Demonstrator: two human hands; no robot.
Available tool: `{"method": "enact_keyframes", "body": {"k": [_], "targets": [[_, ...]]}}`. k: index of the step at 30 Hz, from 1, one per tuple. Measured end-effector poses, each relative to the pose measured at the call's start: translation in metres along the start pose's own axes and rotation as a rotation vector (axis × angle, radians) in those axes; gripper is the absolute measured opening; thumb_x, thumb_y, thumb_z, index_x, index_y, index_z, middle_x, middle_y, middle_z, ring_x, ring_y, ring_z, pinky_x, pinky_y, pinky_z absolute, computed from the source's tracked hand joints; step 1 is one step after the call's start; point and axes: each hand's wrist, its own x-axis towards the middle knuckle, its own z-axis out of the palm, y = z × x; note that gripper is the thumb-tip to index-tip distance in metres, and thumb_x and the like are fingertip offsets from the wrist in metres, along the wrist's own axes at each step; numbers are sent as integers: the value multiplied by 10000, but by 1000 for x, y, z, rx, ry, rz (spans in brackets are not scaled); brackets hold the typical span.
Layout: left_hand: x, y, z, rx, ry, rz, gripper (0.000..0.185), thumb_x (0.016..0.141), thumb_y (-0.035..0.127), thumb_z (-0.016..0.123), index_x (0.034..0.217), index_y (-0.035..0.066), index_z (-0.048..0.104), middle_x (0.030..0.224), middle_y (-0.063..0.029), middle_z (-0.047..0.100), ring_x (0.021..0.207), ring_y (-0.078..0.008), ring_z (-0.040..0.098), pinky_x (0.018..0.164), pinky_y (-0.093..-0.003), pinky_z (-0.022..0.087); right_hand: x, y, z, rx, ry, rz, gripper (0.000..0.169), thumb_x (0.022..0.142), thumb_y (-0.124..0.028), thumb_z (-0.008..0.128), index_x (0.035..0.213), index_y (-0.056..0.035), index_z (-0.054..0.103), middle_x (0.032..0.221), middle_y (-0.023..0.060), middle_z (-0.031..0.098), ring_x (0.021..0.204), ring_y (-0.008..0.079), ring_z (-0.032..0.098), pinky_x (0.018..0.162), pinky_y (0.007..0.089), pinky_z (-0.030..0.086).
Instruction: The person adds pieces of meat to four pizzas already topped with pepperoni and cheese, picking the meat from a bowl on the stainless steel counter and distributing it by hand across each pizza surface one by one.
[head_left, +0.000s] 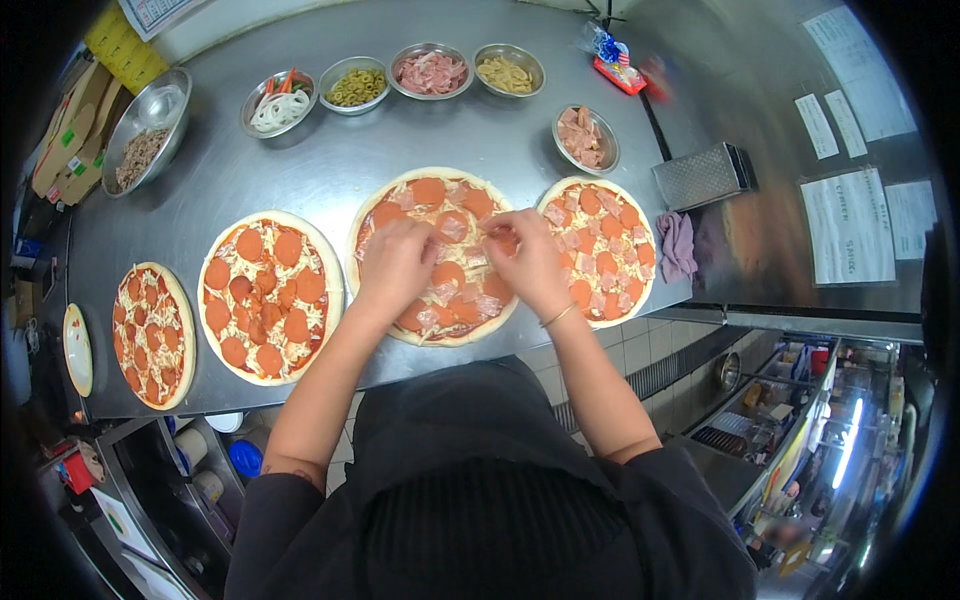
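Note:
Both my hands are over a raw pizza (450, 315) topped with pepperoni, cheese and pieces of ham. My left hand (397, 259) hovers at its left part, fingertips bent down; my right hand (525, 251) is at its right edge with thumb and fingers close together. Whether either holds a ham piece is hidden by the fingers. To the right lies another pizza with pepperoni and ham squares (600, 251). A steel bowl of chopped ham (585, 140) stands behind that one. On the left are a large pepperoni pizza (270, 296) and a smaller one (153, 335).
Along the back stand steel bowls of onion rings (281, 109), olives (355, 86), shredded ham (430, 73) and a pale sliced topping (510, 73). A large bowl of cooked ground meat (140, 154) is far left. A box grater (701, 178) and pink cloth (677, 246) lie right.

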Motion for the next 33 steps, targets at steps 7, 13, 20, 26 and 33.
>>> {"method": "enact_keyframes", "body": {"k": [7,13,20,26,33], "targets": [[-31,6,-40,-193,229,-264,126,792,81,666,899,20,643,836,-96,632,693,-218,577,605,-323,452,102,92,-76,-130,212,-52,296,765,-141,673,1041,-45,629,1024,173,618,989,329,572,876,390,453],[-99,19,-45,-298,477,-600,86,830,56,646,904,13,654,768,-10,615,621,-53,446,541,-207,348,167,173,-82,-267,-39,-41,375,791,-154,626,1150,-54,580,1132,233,580,1055,388,538,942,411,435],[-145,62,-19,-375,760,-813,78,851,55,641,909,2,648,784,32,570,606,-6,365,535,-170,309,170,169,-79,-271,-117,-182,302,744,-82,638,1040,-46,593,1004,211,597,962,383,559,869,417,463],[-151,105,-2,-360,864,-872,91,867,67,637,917,-9,636,789,24,572,642,-13,425,581,-160,346,189,208,-97,-17,-167,-145,235,703,-5,631,934,-38,602,923,154,619,843,285,604,787,347,478],[-154,130,4,-416,897,-940,86,876,59,628,924,-12,627,815,5,599,721,-34,516,656,-170,406,170,200,-120,845,-287,273,171,850,18,593,1008,-33,551,964,66,618,876,131,601,747,240,484]]}}
